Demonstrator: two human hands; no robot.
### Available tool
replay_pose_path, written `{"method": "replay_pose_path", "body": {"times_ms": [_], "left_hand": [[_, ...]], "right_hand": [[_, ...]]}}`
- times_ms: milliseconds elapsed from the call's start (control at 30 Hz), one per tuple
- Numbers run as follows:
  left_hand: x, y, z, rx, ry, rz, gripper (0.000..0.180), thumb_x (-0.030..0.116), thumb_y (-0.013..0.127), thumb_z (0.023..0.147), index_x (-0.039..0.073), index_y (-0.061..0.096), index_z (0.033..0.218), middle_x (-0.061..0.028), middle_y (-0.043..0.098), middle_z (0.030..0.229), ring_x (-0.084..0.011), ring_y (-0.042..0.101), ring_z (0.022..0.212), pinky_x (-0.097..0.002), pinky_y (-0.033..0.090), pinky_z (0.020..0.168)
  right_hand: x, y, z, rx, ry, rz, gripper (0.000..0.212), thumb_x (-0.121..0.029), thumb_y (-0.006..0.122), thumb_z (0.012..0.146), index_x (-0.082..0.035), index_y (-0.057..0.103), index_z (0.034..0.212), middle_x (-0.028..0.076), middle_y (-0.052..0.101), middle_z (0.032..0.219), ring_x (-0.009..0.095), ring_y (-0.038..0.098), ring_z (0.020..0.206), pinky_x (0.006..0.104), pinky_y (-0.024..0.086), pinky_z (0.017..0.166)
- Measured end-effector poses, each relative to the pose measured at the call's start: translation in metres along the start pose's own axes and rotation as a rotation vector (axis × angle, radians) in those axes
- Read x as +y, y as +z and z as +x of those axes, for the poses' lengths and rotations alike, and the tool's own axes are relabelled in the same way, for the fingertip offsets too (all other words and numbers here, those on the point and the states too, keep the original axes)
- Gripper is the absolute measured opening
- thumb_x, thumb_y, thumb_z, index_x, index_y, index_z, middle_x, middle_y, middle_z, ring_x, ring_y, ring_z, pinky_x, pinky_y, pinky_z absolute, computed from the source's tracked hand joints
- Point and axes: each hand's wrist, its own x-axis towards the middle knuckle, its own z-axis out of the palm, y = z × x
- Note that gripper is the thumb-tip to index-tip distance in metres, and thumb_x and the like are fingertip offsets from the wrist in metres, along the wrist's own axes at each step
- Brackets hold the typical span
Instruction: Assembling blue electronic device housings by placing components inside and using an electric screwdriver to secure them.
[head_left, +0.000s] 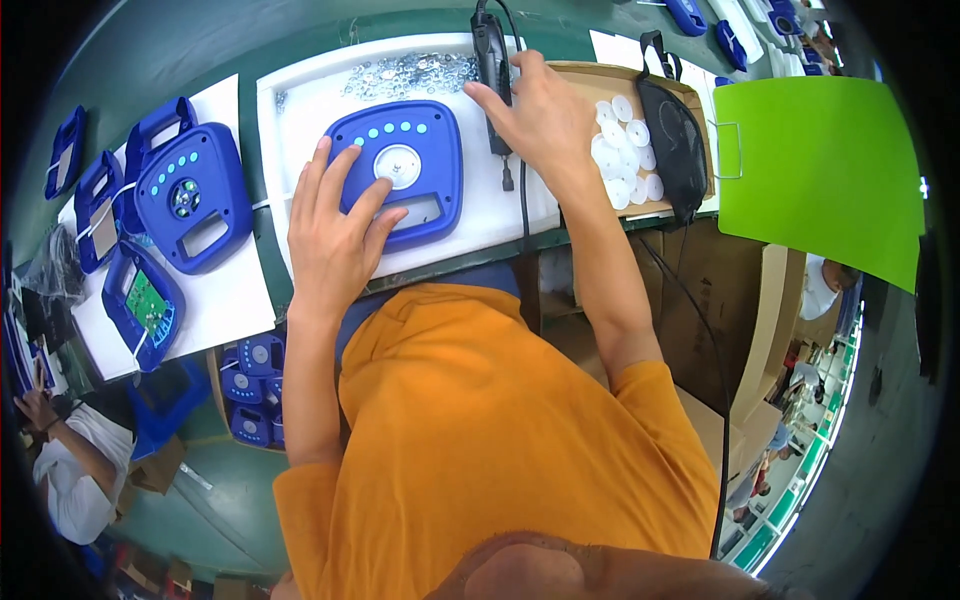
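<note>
A blue plastic housing (440, 160) with a row of light-blue dots and a handle slot lies on a white foam tray (275, 180). A round white disc (398, 167) sits in its middle. My left hand (335, 220) rests on the housing's left side, fingers spread, the index fingertip beside the disc. A black electric screwdriver (491, 70) points its bit toward the tray, right of the housing. My right hand (548, 115) is at the screwdriver, thumb stretched across its body and the other fingers apart to its right. Firm contact there is hard to make out.
Small metal parts (410, 75) lie along the tray's far side. To the right, a cardboard box (585, 72) holds white discs (622, 150) and a black pouch (675, 140). A green sheet (820, 170) stands beyond. More blue housings (195, 195) lie left; a black cord (710, 330) runs down right.
</note>
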Motion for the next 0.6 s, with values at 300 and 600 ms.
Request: {"method": "replay_pose_path", "body": {"times_ms": [300,600], "left_hand": [[-0.002,0.005,-0.004,0.038,0.007,-0.016,0.032,0.042,0.085,0.099,0.016,0.087,0.117,-0.0172,0.069,0.15,-0.0441,0.053,0.157,-0.0601,0.046,0.127],[-0.005,0.007,-0.007,0.07,0.006,-0.039,0.032,0.04,0.087,0.096,0.017,0.086,0.118,-0.0169,0.069,0.151,-0.0441,0.052,0.158,-0.0601,0.045,0.127]], "right_hand": [[0.007,0.006,0.016,-0.14,0.265,0.179,0.071,-0.051,0.084,0.09,0.005,0.073,0.133,0.023,0.083,0.104,0.039,0.084,0.097,0.0541,0.064,0.092],[-0.002,-0.113,-0.009,-0.042,0.428,1.508,0.027,-0.006,0.073,0.097,0.006,0.066,0.12,0.017,0.075,0.1,0.027,0.08,0.092,0.0348,0.062,0.071]]}}
